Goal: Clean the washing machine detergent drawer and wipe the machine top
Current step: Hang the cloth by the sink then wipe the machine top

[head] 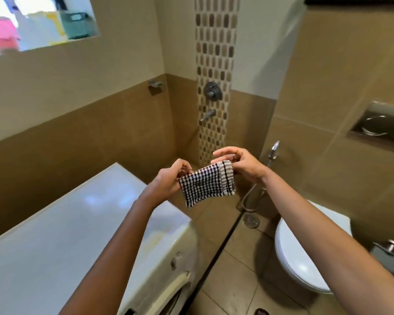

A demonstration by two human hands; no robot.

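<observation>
A black-and-white checked cloth (pixel 206 184), folded small, hangs in the air between both hands above the right end of the washing machine. My left hand (pixel 171 177) pinches its left upper corner. My right hand (pixel 239 163) pinches its right upper edge with curled fingers. The white washing machine top (pixel 62 228) stretches from the lower left to the centre, glossy and bare. Part of the machine's front panel (pixel 180 264) shows below its right edge; I cannot make out the detergent drawer there.
A white toilet (pixel 305 253) with its lid down stands at the lower right, with a hand sprayer (pixel 273 151) on the wall above. Shower valve (pixel 212 90) and spout (pixel 208 115) sit on the mosaic strip. A floor drain (pixel 251 220) lies behind the cloth.
</observation>
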